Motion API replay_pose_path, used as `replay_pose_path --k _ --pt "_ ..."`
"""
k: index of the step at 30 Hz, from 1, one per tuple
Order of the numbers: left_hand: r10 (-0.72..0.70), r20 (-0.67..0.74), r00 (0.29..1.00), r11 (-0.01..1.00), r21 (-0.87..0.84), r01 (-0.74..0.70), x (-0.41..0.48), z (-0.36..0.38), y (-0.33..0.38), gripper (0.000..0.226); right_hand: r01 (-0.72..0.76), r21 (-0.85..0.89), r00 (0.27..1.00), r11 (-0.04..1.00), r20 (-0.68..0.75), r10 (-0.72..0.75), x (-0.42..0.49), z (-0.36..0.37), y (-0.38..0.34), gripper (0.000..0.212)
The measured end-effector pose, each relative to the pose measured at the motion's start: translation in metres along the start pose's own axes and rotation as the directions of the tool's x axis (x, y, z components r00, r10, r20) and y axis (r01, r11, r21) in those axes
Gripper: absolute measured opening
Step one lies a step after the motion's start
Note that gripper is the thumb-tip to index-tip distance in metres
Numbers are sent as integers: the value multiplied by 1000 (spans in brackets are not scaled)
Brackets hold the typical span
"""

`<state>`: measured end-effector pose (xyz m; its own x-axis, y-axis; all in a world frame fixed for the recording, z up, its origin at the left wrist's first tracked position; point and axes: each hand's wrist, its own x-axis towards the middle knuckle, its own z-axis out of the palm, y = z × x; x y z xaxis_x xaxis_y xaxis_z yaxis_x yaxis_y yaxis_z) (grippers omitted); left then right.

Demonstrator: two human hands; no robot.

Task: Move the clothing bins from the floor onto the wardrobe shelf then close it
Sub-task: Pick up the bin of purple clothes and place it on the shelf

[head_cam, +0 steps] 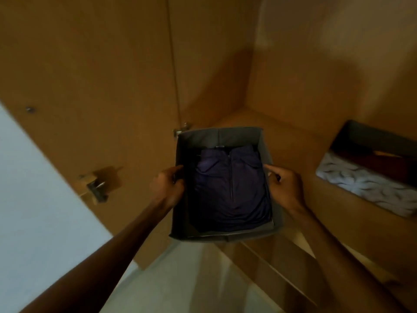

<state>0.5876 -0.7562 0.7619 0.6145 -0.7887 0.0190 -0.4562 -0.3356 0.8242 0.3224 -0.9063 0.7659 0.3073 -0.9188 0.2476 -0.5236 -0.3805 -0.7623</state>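
Holding a grey fabric bin [222, 234] by its two side walls, the person has it lifted at the front edge of the wardrobe shelf [291, 136]. The left hand [168, 186] clamps the left wall, its fingers [178, 169] curled over the rim and closed on the fabric. The right hand [283, 185] does the same on the right wall, fingers hooked over the top edge and pinching it. Both bare forearms reach in from the near corners of the view.

Inside the bin lies a folded dark purple garment [230, 188] with a zip running down its middle; it fills most of the floor of the bin. The far end of the bin hangs over the shelf, while its near end juts out past the shelf's front edge; whether the bottom touches the board cannot be told.

To the right, well apart from the held bin, a second grey bin [370, 134] sits on the same shelf, holding a pale patterned cloth [358, 188] and something dark red [388, 163] behind it.

On the left stands the open wardrobe door [85, 82], brown inside, with a metal hinge [98, 188] fixed to it. A pale floor [167, 283] shows below.
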Motion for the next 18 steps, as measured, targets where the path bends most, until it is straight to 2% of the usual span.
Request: replay_pose_path --k 4,9,15,18 --pt "56 83 995 998 -1 -56 45 40 33 47 -87 -27 993 996 -78 84 21 -24 28 39" --pt "101 212 972 974 177 -140 114 90 64 47 -254 -96 956 962 -176 235 61 -40 70 37" --pt "180 385 905 916 271 -297 209 156 94 45 -413 -121 896 903 -233 379 124 -35 105 36" --pt "215 456 864 914 219 -343 265 191 114 42 -428 -146 889 892 -244 387 163 -32 118 37"
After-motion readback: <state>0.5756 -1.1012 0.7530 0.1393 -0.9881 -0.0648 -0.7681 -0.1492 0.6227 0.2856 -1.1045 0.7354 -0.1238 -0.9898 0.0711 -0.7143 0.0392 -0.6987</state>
